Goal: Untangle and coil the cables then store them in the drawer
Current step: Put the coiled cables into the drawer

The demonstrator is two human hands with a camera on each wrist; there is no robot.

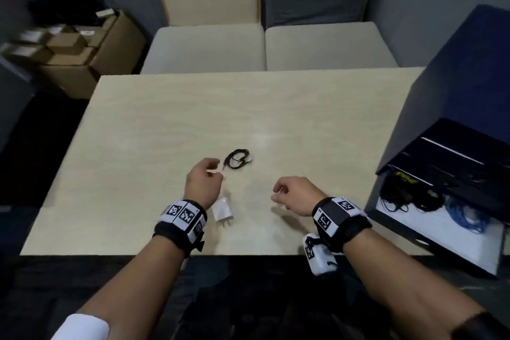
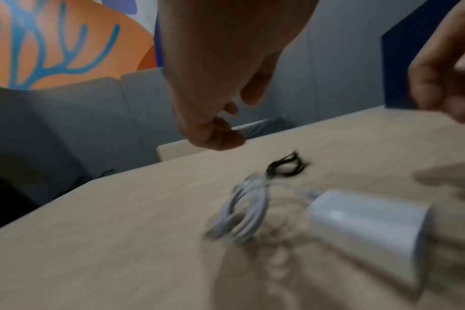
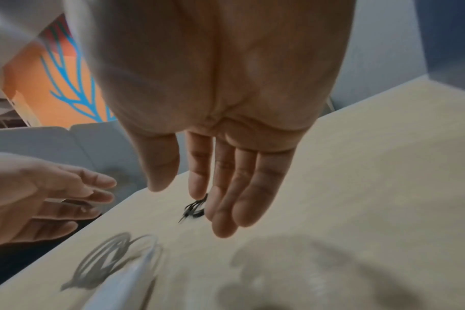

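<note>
Both hands hovered over the pale worktop. The left hand hung palm down with fingers loosely curled, holding nothing, above a white cable coiled beside its charger. The right hand showed straight, relaxed fingers in the right wrist view and gripped nothing, though the head view suggested a loose curl. A small black cable lay coiled just beyond the left hand. At the right, the open drawer held black and blue cables.
</note>
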